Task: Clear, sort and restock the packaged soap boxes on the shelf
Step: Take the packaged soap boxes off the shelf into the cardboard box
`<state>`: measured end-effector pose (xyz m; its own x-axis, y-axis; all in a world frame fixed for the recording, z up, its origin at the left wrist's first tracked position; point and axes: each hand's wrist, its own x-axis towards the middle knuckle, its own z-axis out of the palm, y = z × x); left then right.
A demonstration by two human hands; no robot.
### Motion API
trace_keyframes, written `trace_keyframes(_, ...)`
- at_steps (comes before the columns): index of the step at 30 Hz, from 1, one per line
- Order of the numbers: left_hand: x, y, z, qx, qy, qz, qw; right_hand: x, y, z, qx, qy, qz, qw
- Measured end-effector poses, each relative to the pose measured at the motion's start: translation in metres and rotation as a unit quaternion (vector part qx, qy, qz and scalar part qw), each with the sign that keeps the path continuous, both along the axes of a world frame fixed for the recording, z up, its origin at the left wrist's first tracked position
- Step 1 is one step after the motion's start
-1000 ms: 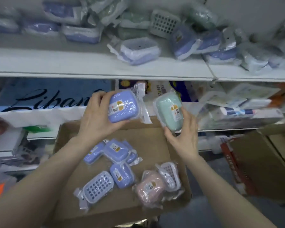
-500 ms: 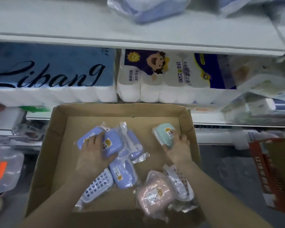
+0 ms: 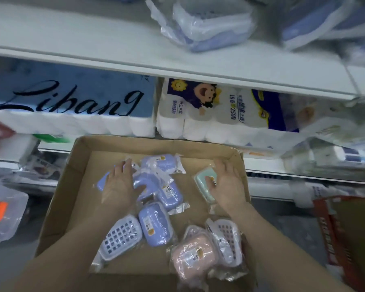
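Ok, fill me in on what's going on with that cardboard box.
A person is sorting packaged soap boxes in a shallow cardboard box in front of the shelves. The left hand lies flat on the blue soap boxes, and the right hand rests open against the mint-green soap box. A pink soap box and two grid-lidded packs lie nearer, untouched. More wrapped packs sit on the upper shelf.

A blue toilet-roll pack (image 3: 72, 98) at the left of the frame bore "Libang" in black script. The white pack (image 3: 211, 110) beside it, at centre, showed "2500". Stickers on the soap boxes (image 3: 154, 224) were too small to read.
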<state>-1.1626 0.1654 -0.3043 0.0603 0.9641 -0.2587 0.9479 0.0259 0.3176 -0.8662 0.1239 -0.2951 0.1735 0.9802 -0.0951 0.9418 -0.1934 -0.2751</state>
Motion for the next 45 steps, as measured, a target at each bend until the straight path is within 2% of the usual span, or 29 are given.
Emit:
trace_keyframes(5,0.005,0.009,0.075,0.015,-0.024,-0.064,0.998,-0.011,0.007,0.081,0.121,-0.069,0.046,0.989)
trace_keyframes(11,0.011,0.015,0.176,0.169,-0.064,-0.181,0.967,-0.015,-0.004,0.171,0.229,-0.143,0.076,0.960)
trace_keyframes(15,0.024,0.026,0.235,0.295,-0.083,-0.226,0.925,-0.012,0.001,0.221,0.296,-0.173,0.086,0.935)
trace_keyframes(18,0.042,0.044,0.265,0.336,-0.107,-0.253,0.901,-0.004,0.015,0.250,0.325,-0.193,0.077,0.923)
trace_keyframes(21,0.069,0.069,0.282,0.349,-0.103,-0.266,0.893,0.012,0.038,0.271,0.315,-0.203,0.058,0.925)
trace_keyframes(25,0.107,0.104,0.298,0.342,-0.074,-0.268,0.898,0.040,0.076,0.296,0.293,-0.184,0.014,0.938)
trace_keyframes(31,0.147,0.150,0.299,0.274,0.054,-0.223,0.934,0.074,0.140,0.322,0.208,-0.223,-0.024,0.952)
trace_keyframes(34,0.154,0.158,0.294,0.253,0.090,-0.204,0.941,0.078,0.167,0.322,0.173,-0.233,-0.038,0.956)
trace_keyframes(39,0.154,0.167,0.295,0.260,0.073,-0.184,0.945,0.083,0.193,0.314,0.089,-0.245,-0.059,0.964)
trace_keyframes(45,0.151,0.165,0.307,0.257,0.018,-0.144,0.956,0.083,0.209,0.312,0.052,-0.258,-0.061,0.963)
